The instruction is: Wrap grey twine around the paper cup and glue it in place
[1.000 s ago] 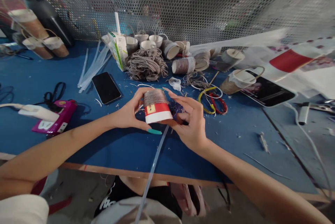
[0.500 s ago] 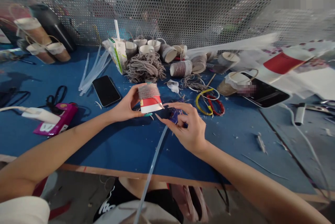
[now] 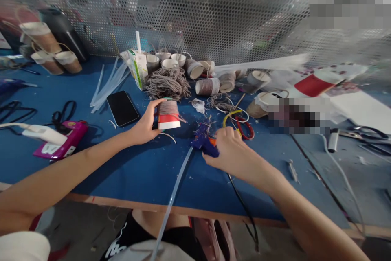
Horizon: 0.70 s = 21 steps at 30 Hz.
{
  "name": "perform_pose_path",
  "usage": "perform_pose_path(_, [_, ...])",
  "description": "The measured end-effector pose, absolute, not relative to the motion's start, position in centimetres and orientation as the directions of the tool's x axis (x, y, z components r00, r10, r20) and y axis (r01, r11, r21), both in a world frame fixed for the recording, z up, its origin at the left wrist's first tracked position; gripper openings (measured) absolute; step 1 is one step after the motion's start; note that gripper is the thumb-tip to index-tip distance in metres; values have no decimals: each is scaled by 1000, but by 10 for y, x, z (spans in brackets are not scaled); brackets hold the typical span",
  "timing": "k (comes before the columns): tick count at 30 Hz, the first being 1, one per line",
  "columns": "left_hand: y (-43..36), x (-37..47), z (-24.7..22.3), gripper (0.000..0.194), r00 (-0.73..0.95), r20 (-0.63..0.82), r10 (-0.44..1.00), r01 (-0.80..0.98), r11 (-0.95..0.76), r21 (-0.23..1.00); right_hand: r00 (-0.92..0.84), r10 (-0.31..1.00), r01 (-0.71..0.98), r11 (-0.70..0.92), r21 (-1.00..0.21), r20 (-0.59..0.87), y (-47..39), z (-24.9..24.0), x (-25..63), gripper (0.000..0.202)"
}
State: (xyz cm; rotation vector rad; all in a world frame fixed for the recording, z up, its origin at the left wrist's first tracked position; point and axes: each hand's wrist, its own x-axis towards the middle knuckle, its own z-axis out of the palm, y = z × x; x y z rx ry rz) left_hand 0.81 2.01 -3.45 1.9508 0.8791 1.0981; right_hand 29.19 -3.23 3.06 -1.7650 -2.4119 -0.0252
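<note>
My left hand (image 3: 146, 124) is wrapped round a small paper cup (image 3: 169, 119), red and white, with grey cord wound about its upper part. A loose cord end sticks out at the cup's right side. To the right, my right hand (image 3: 229, 147) grips the handle of a blue glue gun (image 3: 201, 137) with an orange trigger. A long clear glue stick (image 3: 178, 183) runs from the gun down over the table's front edge. Behind the cup lies a heap of grey cord (image 3: 168, 83).
A black phone (image 3: 122, 108) and a magenta power strip (image 3: 65, 141) lie at the left. Cord-wrapped cups (image 3: 207, 86) and a drink carton (image 3: 138, 69) stand behind. Red-handled scissors (image 3: 248, 127) lie beyond my right hand. A mesh screen (image 3: 195, 12) closes off the back.
My right hand has left the cup's side and closed on the glue gun. The cup, still in my left hand, shows more upright, with its cord end hanging out to the right.
</note>
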Motion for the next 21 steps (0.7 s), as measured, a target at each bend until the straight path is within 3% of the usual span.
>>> perform_pose_path(2, [24, 9, -39, 79, 370, 576, 729, 244, -674, 697, -343, 938, 939, 343, 14, 55, -39, 28, 288, 31])
perform_pose_path(5, [29, 10, -42, 67, 426, 733, 530, 299, -847, 438, -356, 931, 930, 344, 133, 84, -42, 19, 279, 20])
perform_pose_path(7, [28, 10, -40, 64, 513, 740, 436, 293, -899, 326, -365, 922, 920, 337, 200, 127, -39, 13, 276, 18])
perform_pose_path(10, [23, 10, -35, 75, 584, 694, 422, 292, -906, 306, -436, 874, 888, 379, 259, 215, -32, 7, 277, 17])
perform_pose_path(12, [20, 11, -34, 80, 576, 688, 441, 296, -897, 327, -456, 844, 889, 418, 186, 283, -26, 6, 279, 20])
perform_pose_path(16, [21, 15, -41, 74, 446, 731, 516, 284, -856, 431, -411, 822, 870, 483, -99, 394, -13, 16, 287, 30])
perform_pose_path(21, [21, 17, -46, 82, 268, 691, 671, 202, -740, 641, -384, 703, 656, 664, -359, 599, -3, 23, 304, 20])
